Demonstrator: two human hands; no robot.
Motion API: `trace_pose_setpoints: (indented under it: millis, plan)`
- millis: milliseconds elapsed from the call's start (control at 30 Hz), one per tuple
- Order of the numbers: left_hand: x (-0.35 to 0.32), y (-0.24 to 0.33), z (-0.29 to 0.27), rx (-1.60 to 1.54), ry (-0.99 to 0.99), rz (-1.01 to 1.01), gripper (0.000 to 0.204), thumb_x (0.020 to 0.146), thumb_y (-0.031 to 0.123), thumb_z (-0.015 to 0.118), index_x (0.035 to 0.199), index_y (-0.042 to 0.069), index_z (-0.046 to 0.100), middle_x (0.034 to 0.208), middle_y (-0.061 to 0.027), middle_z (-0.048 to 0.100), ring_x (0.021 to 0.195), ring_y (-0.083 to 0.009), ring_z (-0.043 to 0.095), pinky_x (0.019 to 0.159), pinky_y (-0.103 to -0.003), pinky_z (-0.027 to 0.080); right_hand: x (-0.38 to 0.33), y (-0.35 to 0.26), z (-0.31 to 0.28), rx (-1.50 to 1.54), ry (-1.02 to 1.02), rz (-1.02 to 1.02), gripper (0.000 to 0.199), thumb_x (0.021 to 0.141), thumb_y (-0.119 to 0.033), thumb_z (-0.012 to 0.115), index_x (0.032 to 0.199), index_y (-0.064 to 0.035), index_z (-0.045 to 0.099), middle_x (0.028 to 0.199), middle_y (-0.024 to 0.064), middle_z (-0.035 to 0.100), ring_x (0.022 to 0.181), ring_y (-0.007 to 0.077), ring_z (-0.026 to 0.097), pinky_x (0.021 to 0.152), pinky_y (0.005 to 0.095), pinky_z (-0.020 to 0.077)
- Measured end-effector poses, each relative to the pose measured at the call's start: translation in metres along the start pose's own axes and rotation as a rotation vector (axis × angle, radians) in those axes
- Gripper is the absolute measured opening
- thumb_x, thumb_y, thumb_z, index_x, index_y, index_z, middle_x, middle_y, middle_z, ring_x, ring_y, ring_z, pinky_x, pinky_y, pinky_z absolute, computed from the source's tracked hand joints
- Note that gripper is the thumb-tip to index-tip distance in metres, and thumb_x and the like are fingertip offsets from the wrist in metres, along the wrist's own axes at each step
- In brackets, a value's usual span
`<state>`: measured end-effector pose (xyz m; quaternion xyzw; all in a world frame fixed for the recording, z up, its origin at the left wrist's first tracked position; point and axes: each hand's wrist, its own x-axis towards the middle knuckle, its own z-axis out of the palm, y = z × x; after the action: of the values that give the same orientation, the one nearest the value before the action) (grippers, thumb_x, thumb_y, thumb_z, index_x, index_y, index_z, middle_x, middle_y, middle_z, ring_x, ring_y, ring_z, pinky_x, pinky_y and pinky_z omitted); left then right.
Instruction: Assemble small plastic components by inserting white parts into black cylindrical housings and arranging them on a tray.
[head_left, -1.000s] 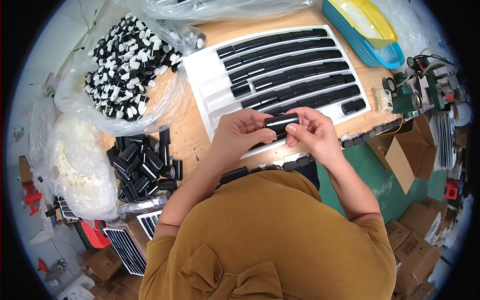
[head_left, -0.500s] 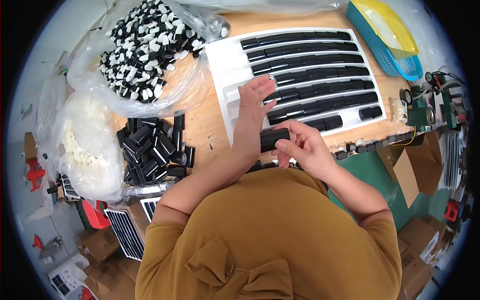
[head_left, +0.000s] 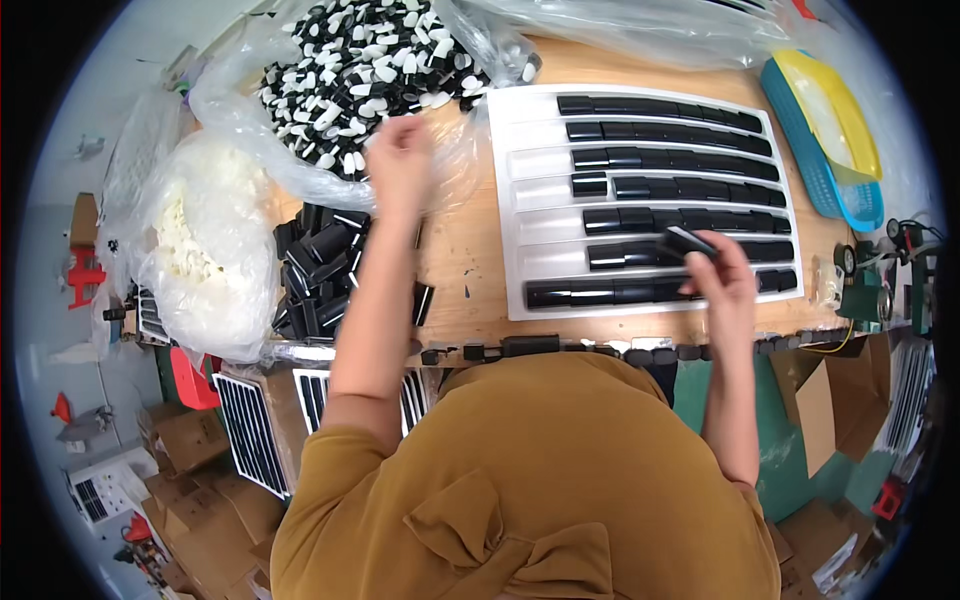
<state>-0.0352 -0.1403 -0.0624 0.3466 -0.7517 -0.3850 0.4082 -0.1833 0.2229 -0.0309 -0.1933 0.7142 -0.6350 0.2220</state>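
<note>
The right hand (head_left: 722, 275) is gripping a black cylinder (head_left: 685, 242) above the white tray (head_left: 533, 215), two o'clock, whose grooves are holding rows of cylinders (head_left: 680, 160); left hand (head_left: 398, 162), curled, contents unclear, is hovering beside bagged black-and-white pieces (head_left: 345, 85), eleven o'clock.

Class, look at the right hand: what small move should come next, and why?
Probably, the right hand should line its black tube up with the white tray's rows: the held tube slants across them, while the stored tubes lie lengthwise along them.
</note>
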Motion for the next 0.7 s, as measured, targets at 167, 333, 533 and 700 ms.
trace_pose_setpoints:
  millis: [167,333,533,700]
  plan:
    - [0.055,-0.091,-0.056,0.805,-0.107,0.176,0.029,0.074,0.017,0.068,0.101,0.007,0.068,0.092,-0.0201,0.065,0.088,-0.0368,0.062,0.08,-0.045,0.05,0.007,0.017,-0.073,-0.041,0.348,-0.103,0.022,0.082,-0.006,0.072,0.096,-0.0072,0.056,0.072,-0.0034,0.053,0.062,0.0059,0.052,0.053,0.0199,0.0407]
    - [0.056,-0.092,-0.045,0.868,-0.216,0.118,0.029,0.072,0.012,0.071,0.099,0.006,0.062,0.096,-0.019,0.065,0.092,-0.038,0.062,0.077,-0.045,0.049,0.004,0.031,-0.107,-0.25,0.377,0.037,0.025,0.081,-0.008,0.073,0.095,-0.0047,0.053,0.071,-0.0023,0.054,0.06,0.0066,0.053,0.05,0.0206,0.0411]
    - [0.055,-0.099,-0.043,0.71,-0.163,0.192,0.038,0.075,0.007,0.069,0.111,0.008,0.058,0.094,-0.0192,0.064,0.09,-0.0381,0.061,0.078,-0.043,0.048,-0.007,0.067,-0.116,-0.279,0.409,0.097,0.027,0.078,-0.006,0.076,0.092,-0.0023,0.053,0.071,0.0003,0.057,0.06,0.007,0.051,0.052,0.0219,0.0415]
    - [0.058,-0.089,-0.038,0.756,-0.081,0.188,0.03,0.075,0.01,0.069,0.104,0.005,0.063,0.091,-0.0166,0.062,0.086,-0.0348,0.061,0.077,-0.041,0.048,-0.005,0.078,-0.108,-0.306,0.436,0.035,0.019,0.081,-0.008,0.074,0.089,-0.0015,0.058,0.072,0.0018,0.059,0.062,0.007,0.053,0.055,0.0231,0.0445]
